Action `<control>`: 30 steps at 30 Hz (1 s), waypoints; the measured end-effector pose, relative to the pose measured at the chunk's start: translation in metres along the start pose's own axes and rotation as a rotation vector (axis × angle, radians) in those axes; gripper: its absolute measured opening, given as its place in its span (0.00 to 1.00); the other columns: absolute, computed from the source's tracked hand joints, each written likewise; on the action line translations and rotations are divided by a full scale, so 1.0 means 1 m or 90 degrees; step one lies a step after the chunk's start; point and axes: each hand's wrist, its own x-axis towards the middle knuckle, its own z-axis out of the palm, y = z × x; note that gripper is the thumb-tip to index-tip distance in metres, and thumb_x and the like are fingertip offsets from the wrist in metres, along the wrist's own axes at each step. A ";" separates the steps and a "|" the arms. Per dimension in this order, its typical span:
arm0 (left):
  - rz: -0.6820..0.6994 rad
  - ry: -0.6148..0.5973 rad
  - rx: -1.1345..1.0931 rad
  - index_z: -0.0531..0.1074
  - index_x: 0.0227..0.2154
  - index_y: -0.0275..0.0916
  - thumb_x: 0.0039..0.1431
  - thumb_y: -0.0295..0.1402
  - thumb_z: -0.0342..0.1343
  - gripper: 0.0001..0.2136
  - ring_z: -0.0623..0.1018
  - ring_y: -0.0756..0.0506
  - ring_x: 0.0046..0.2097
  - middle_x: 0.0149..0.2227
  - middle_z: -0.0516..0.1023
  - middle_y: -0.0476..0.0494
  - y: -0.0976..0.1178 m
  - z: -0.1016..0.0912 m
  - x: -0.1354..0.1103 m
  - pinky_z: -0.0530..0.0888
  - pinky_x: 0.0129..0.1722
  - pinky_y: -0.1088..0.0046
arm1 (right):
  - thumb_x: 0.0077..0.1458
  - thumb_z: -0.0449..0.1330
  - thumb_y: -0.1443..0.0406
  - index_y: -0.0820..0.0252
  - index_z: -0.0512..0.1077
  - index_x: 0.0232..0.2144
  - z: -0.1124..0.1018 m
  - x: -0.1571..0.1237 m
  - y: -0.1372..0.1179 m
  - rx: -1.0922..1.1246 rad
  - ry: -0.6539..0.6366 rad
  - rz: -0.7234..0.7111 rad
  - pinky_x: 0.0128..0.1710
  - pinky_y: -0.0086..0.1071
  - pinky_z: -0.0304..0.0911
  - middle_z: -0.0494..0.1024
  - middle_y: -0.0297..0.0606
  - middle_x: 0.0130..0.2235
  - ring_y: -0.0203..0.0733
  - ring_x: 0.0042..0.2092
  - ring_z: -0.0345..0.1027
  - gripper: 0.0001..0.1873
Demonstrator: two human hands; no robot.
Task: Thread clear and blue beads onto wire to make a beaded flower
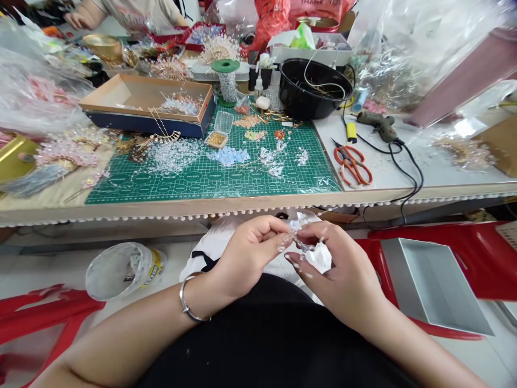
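Over my lap, just below the table's front edge, my left hand [252, 253] is closed, with thumb and forefinger pinching a small beaded ornament [304, 247]. Clear beads and a pale, bluish-white flower piece show on it; the fingers hide part of it. Close on its right side is my right hand [343, 269], thumb and forefinger apart around the beads. The right forefinger appears to touch the ornament near the left fingertips. A green cutting mat [194, 186] lies beyond the hands, bearing pale blue flower pieces [229, 156] and a heap of clear bead sprays [175, 156].
Orange-handled scissors [353, 164] and a corded glue gun [379, 125] lie at right. Behind the mat stand a shallow box [147, 102], a bead spool [227, 83] and a black bowl [313, 89]. A bucket [121, 269] is on the floor; another person [137, 13] sits opposite.
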 end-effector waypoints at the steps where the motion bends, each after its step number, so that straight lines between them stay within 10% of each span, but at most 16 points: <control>1: 0.008 -0.001 0.022 0.73 0.28 0.37 0.53 0.32 0.61 0.05 0.70 0.52 0.28 0.27 0.74 0.50 0.000 0.000 -0.001 0.67 0.30 0.76 | 0.50 0.62 0.66 0.57 0.67 0.36 -0.001 0.001 0.000 -0.040 0.002 -0.022 0.33 0.30 0.66 0.74 0.35 0.32 0.38 0.33 0.69 0.10; 13: 0.114 0.004 0.276 0.70 0.29 0.36 0.58 0.31 0.55 0.05 0.58 0.55 0.22 0.20 0.59 0.55 0.007 -0.004 -0.007 0.57 0.22 0.78 | 0.56 0.59 0.63 0.60 0.70 0.31 -0.005 0.008 -0.001 -0.187 0.088 -0.144 0.29 0.31 0.63 0.78 0.36 0.28 0.40 0.29 0.73 0.06; 23: 0.123 -0.065 0.086 0.72 0.31 0.39 0.59 0.31 0.55 0.03 0.70 0.53 0.30 0.27 0.72 0.51 0.003 -0.004 -0.003 0.66 0.32 0.77 | 0.55 0.60 0.59 0.56 0.67 0.29 -0.007 0.017 -0.006 0.300 -0.080 0.204 0.26 0.29 0.66 0.72 0.30 0.23 0.36 0.25 0.69 0.09; 30: 0.090 0.018 0.106 0.71 0.31 0.39 0.57 0.32 0.57 0.03 0.59 0.55 0.23 0.22 0.63 0.55 0.000 -0.009 0.001 0.58 0.23 0.78 | 0.51 0.60 0.66 0.57 0.70 0.30 -0.004 0.001 -0.018 -0.052 0.016 0.100 0.21 0.26 0.63 0.77 0.32 0.25 0.36 0.26 0.72 0.02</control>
